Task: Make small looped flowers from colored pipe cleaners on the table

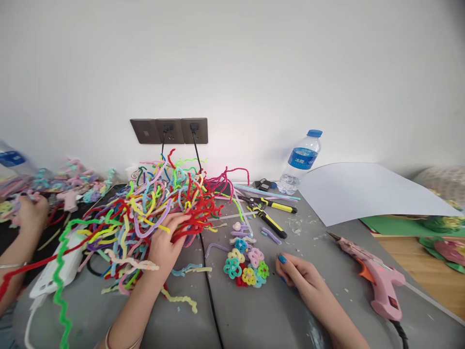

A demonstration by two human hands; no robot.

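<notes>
A large tangled heap of many-coloured pipe cleaners (145, 218) lies left of centre. My left hand (167, 247) reaches into its right side, with red pipe cleaners (199, 213) between fingers and thumb; the fingertips are partly hidden. My right hand (300, 274) rests on the table, fingers curled in and thumb against them, with nothing showing in it. Just left of it sits a cluster of small looped pipe-cleaner flowers (249, 276) in turquoise, yellow, pink, green and red. Short purple pieces (271, 236) lie behind the cluster.
Yellow-and-black pliers (272, 220) lie behind the flowers, near a tilted water bottle (301, 160). On the right are a pink glue gun (378, 278) and a white sheet (370, 189). A black cable (209, 286) crosses the table. At left are a white power strip (58, 271) and another person's hand (32, 213).
</notes>
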